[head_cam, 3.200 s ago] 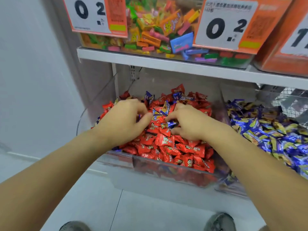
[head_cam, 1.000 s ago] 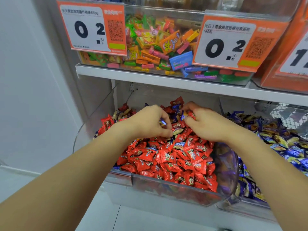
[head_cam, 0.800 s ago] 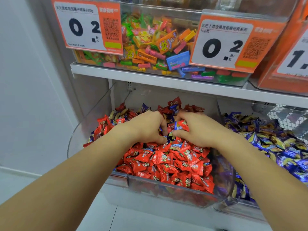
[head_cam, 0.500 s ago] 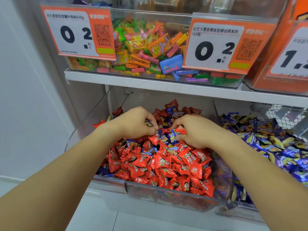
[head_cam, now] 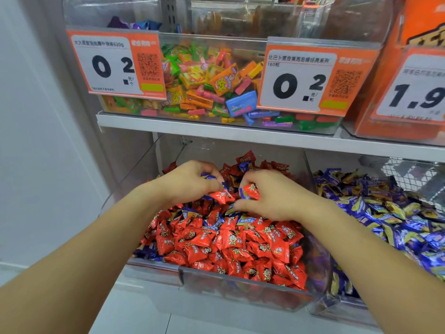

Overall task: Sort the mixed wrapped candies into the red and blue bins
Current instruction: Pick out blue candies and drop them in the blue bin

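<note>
A clear bin (head_cam: 240, 283) on the lower shelf holds a heap of red wrapped candies (head_cam: 228, 239) with a few blue ones mixed in. Both my hands are over the back of that heap. My left hand (head_cam: 190, 182) has its fingers curled round a blue candy (head_cam: 208, 176) that shows at the fingertips. My right hand (head_cam: 272, 194) pinches candies: a red one (head_cam: 251, 190) with a blue one against it. To the right stands the bin of blue and yellow wrapped candies (head_cam: 390, 213).
A white shelf board (head_cam: 240, 135) runs just above the hands. On it stands a clear bin of mixed colourful gum (head_cam: 212, 85) with orange price tags (head_cam: 115, 63), and an orange box (head_cam: 409, 80) at the right. A white wall lies to the left.
Both hands have kept picking at the back of the red heap, close together. The camera has tilted up, so more of the upper shelf shows.
</note>
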`<move>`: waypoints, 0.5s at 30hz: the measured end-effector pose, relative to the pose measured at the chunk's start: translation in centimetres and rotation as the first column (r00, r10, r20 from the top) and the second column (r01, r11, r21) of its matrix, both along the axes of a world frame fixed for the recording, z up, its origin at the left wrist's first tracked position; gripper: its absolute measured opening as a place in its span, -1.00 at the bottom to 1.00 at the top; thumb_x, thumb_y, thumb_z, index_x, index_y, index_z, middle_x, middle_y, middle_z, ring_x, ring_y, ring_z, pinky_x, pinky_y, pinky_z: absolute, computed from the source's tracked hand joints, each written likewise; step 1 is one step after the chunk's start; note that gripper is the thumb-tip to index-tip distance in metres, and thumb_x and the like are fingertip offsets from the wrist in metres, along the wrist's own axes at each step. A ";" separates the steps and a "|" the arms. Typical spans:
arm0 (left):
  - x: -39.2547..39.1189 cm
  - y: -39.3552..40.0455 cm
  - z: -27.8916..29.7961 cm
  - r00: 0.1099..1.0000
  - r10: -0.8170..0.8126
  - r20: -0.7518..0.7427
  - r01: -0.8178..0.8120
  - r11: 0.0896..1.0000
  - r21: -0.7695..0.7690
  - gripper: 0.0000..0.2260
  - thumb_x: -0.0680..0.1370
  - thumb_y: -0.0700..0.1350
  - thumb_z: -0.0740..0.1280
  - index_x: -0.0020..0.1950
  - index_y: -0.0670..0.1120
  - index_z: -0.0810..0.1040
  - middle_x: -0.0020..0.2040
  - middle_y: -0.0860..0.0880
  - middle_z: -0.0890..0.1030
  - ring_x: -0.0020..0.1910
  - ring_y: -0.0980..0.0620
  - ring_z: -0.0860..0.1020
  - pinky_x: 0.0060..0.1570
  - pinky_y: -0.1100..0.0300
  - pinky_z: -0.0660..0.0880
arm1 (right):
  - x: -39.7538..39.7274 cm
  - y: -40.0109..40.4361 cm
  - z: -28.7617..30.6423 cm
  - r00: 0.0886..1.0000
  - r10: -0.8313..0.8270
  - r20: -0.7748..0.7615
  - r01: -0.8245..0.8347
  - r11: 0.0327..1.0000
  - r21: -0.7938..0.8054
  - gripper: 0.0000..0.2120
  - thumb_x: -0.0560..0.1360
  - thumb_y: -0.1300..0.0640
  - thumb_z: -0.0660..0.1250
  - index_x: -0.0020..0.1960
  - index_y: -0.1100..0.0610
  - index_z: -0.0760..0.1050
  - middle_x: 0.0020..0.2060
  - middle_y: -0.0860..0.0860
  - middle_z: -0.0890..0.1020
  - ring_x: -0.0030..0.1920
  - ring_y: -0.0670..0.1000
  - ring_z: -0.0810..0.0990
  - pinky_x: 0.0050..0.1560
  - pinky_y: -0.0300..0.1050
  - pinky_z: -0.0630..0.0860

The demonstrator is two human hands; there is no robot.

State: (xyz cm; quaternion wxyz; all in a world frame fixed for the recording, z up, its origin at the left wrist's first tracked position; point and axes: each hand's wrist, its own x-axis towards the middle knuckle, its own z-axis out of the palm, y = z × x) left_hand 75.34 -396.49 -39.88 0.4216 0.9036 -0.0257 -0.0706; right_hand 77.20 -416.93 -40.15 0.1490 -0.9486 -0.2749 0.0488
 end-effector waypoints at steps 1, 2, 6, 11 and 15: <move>0.0 0.0 0.0 1.000 0.015 0.006 -0.015 1.000 0.006 -0.96 0.53 -0.11 0.40 -0.05 -0.04 0.64 -0.39 0.11 0.50 -0.53 0.28 0.40 -0.49 0.46 0.29 | -0.1 0.1 -0.1 1.000 0.020 -0.008 -0.021 0.997 -0.070 -0.54 0.36 -0.26 0.51 0.11 -0.01 0.53 0.02 -0.03 0.60 0.03 0.01 0.53 -0.01 -0.09 0.46; -0.1 0.1 0.0 0.999 0.035 0.012 -0.035 0.999 0.013 -0.96 0.52 -0.11 0.41 -0.06 -0.04 0.65 -0.39 0.12 0.51 -0.51 0.27 0.41 -0.48 0.44 0.30 | -0.3 0.2 -0.2 1.000 0.027 -0.016 -0.029 0.991 -0.132 -0.46 0.32 -0.27 0.53 0.16 -0.01 0.52 0.03 -0.04 0.59 0.03 0.01 0.52 0.00 -0.07 0.48; -0.2 0.3 0.0 0.997 0.076 0.003 -0.076 0.997 0.018 -0.95 0.49 -0.09 0.42 -0.11 -0.05 0.66 -0.39 0.09 0.53 -0.41 0.14 0.43 -0.40 0.32 0.34 | -0.5 0.3 0.2 0.999 0.027 -0.020 -0.031 0.977 -0.211 -0.38 0.28 -0.20 0.59 0.23 0.00 0.50 -0.28 -0.18 0.37 -0.07 -0.03 0.43 -0.14 -0.13 0.36; -0.4 0.0 0.6 0.998 0.065 -0.001 -0.065 0.998 0.016 -0.90 0.52 -0.09 0.40 -0.08 -0.10 0.65 -0.40 0.18 0.51 -0.40 0.18 0.43 -0.36 0.30 0.33 | -0.5 -0.2 0.1 1.000 0.017 0.020 -0.013 0.984 -0.179 -0.54 0.34 -0.01 0.57 0.18 0.02 0.52 -0.34 -0.17 0.40 -0.25 -0.07 0.43 -0.28 -0.15 0.35; -0.2 0.1 0.7 0.997 0.072 -0.001 -0.072 0.997 0.029 -0.89 0.52 -0.07 0.39 -0.07 -0.09 0.66 -0.46 0.13 0.46 -0.47 0.17 0.38 -0.46 0.34 0.30 | -0.1 -0.9 0.1 1.000 -0.021 -0.006 0.020 1.000 -0.012 -0.75 0.35 0.09 0.54 -0.10 -0.05 0.48 -0.27 -0.06 0.62 -0.34 -0.09 0.54 -0.28 -0.13 0.48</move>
